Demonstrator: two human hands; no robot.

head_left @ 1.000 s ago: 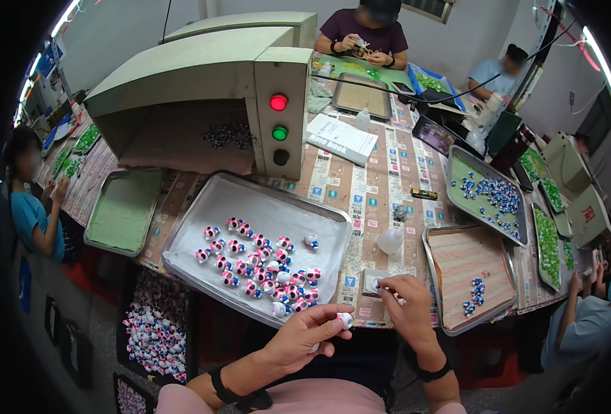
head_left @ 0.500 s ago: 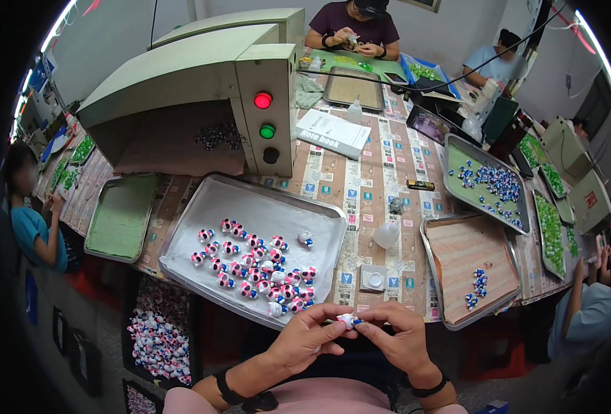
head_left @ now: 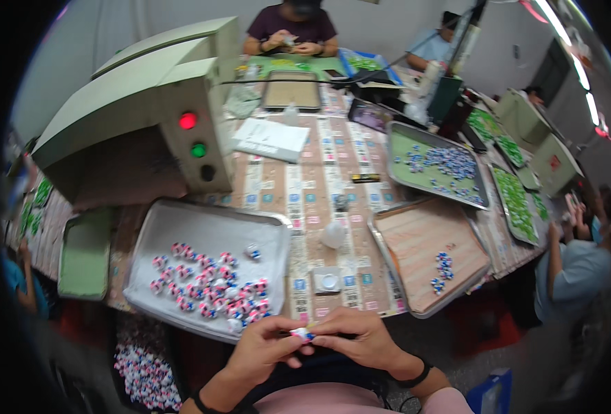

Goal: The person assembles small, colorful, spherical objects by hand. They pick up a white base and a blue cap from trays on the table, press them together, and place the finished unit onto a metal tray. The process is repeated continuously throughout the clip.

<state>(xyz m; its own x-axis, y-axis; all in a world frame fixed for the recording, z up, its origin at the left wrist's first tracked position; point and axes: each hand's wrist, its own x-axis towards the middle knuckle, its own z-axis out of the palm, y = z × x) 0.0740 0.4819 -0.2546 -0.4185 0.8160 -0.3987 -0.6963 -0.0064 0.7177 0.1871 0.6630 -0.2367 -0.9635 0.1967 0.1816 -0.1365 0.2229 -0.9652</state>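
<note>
A small pink, white and blue figurine [head_left: 301, 333] is held between my two hands, just in front of the table's near edge. My left hand [head_left: 264, 350] pinches its white and pink end between thumb and fingers. From the other side, the thumb and fingertips of my right hand [head_left: 361, 339] close on its blue end. Many similar figurines [head_left: 207, 281] lie in the metal tray [head_left: 181, 219] lined with white, just beyond my left hand. One figurine [head_left: 252, 252] sits apart from the cluster there.
A lined tray [head_left: 423, 238] with a few small blue pieces [head_left: 444, 265] lies right; a green-lined tray [head_left: 416, 183] of blue pieces is behind it. A beige machine [head_left: 133, 110] stands back left. A white bottle [head_left: 334, 234] and small dish [head_left: 327, 281] are mid-table. Co-workers sit around.
The whole view has swung, so the table and trays appear farther left. Both hands still grip the figurine, which looks slightly turned. Motion blurs the picture somewhat.
</note>
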